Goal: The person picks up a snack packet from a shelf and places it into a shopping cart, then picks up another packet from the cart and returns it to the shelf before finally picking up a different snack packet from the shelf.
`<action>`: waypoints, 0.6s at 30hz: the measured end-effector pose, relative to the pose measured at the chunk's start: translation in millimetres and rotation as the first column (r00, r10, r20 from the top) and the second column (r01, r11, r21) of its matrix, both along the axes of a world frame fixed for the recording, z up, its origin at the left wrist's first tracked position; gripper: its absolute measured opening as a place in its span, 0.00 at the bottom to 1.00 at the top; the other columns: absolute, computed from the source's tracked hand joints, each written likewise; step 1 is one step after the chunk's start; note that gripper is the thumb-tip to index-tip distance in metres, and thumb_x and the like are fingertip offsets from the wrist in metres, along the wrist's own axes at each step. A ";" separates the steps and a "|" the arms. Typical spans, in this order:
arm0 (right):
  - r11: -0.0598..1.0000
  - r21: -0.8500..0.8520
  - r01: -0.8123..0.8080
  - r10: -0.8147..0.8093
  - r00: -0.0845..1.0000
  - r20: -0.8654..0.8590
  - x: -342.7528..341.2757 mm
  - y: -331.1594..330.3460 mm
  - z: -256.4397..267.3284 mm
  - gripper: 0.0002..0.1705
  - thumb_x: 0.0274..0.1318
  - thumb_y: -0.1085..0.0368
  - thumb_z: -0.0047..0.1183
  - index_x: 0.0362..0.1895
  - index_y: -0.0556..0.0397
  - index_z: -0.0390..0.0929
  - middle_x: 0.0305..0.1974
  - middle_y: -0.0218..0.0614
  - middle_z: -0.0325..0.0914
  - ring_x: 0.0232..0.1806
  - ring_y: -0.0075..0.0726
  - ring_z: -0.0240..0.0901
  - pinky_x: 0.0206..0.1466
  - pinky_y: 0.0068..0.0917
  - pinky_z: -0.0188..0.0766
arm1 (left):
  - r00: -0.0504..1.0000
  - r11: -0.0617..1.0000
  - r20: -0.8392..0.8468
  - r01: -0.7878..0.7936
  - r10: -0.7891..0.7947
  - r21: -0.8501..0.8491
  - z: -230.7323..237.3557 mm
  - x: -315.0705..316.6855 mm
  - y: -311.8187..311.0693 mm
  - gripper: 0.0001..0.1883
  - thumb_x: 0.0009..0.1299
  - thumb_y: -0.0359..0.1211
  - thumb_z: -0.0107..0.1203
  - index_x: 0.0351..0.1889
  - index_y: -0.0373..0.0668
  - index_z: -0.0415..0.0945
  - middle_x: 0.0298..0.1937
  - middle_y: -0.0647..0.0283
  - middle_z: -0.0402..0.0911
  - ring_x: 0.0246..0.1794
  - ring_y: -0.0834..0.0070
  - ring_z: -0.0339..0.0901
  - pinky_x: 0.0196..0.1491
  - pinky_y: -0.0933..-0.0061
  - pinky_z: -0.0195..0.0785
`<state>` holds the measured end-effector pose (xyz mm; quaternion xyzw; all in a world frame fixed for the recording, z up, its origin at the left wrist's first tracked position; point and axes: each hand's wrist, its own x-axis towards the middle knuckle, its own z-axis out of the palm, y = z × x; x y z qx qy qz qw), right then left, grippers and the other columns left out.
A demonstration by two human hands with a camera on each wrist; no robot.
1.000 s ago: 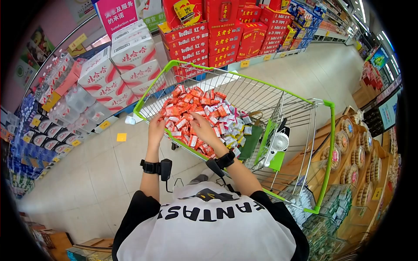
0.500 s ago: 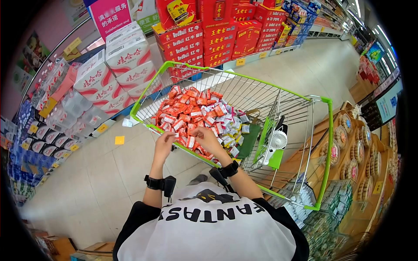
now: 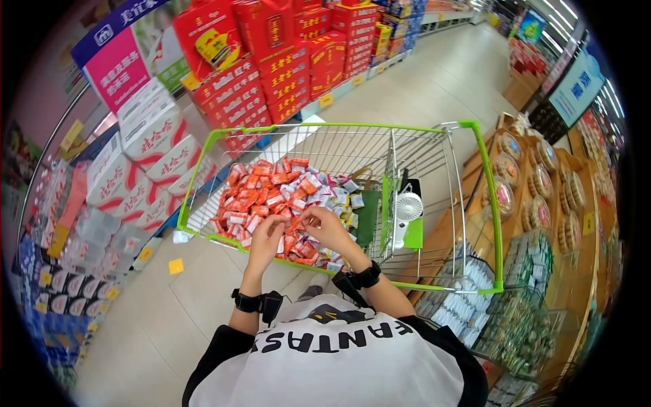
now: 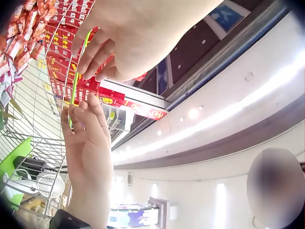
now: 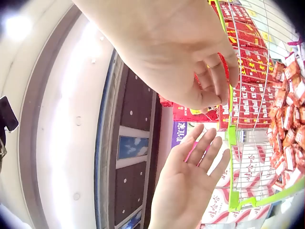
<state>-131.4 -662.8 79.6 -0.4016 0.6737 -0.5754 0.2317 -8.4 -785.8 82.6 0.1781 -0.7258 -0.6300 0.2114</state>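
A heap of small wrapped packets [image 3: 261,197], red-orange on the left and white and yellow toward the right, lies in a shopping cart [image 3: 332,125] with a green rim. My left hand [image 3: 268,239] is over the near side of the heap, its fingers loosely bent. Close beside it is my right hand [image 3: 329,229], its fingers also bent and pointing toward the left one. The right wrist view shows the left palm [image 5: 183,191] bare, fingers spread. In the left wrist view the right hand [image 4: 88,143] holds nothing either.
A white handheld fan [image 3: 408,207] is at the cart's divider, by a dark green item [image 3: 366,220]. Red drink cartons [image 3: 285,81] and white boxes [image 3: 156,136] are stacked beyond the cart. Wooden shelves with round packs [image 3: 502,193] stand on the right.
Both hands have drawn back from the heap toward the cart's near rim and come closer together. The head view has turned, shifting the cart and shelves leftward.
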 end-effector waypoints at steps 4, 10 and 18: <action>0.998 0.013 0.066 -0.065 0.997 -0.047 -3.7 16.5 11.6 0.10 0.36 0.76 0.51 0.30 0.55 0.72 0.25 0.33 0.71 0.26 0.28 0.66 0.31 0.24 0.65 | 0.995 0.995 0.016 0.097 -0.097 0.014 -1.3 -21.1 3.8 0.08 0.65 0.26 0.43 0.38 0.35 0.70 0.35 0.62 0.75 0.37 0.78 0.73 0.42 0.79 0.65; 0.981 0.058 0.187 -0.178 0.974 -0.136 -13.2 33.0 21.9 0.11 0.35 0.77 0.48 0.30 0.54 0.73 0.25 0.33 0.71 0.25 0.27 0.67 0.30 0.23 0.65 | 0.973 0.973 0.039 0.230 -0.229 0.001 -9.1 -51.0 8.8 0.08 0.64 0.25 0.43 0.38 0.35 0.70 0.36 0.62 0.75 0.38 0.78 0.73 0.43 0.78 0.65; 0.939 0.061 0.339 -0.328 0.935 -0.136 -12.1 52.0 36.5 0.10 0.35 0.77 0.47 0.28 0.55 0.73 0.25 0.34 0.71 0.27 0.31 0.68 0.28 0.23 0.64 | 0.898 0.900 0.127 0.431 -0.421 -0.064 -28.0 -76.3 20.3 0.13 0.55 0.20 0.45 0.39 0.37 0.70 0.33 0.62 0.75 0.33 0.76 0.74 0.38 0.78 0.65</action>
